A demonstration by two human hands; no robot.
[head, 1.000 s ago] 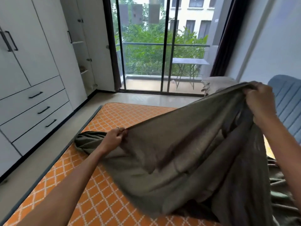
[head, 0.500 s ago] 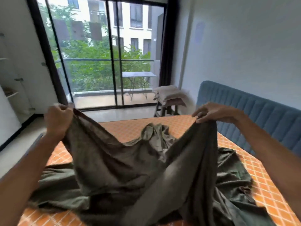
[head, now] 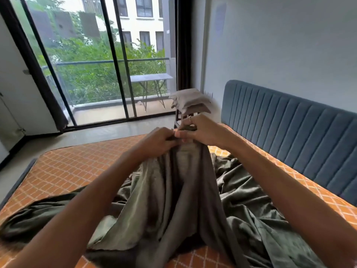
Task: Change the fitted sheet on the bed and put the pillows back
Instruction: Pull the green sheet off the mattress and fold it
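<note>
Two-hand (head: 157, 141) (head: 201, 130) grip on sheet (head: 173, 190)

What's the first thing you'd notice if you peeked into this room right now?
First, the two hands meeting in the middle: the left hand and right hand both pinch the green sheet, which hangs down and spills in a crumpled heap over the bare orange mattress. Then the blue headboard along the right wall, and the pillows stacked beside it, near the big glass door.
</note>
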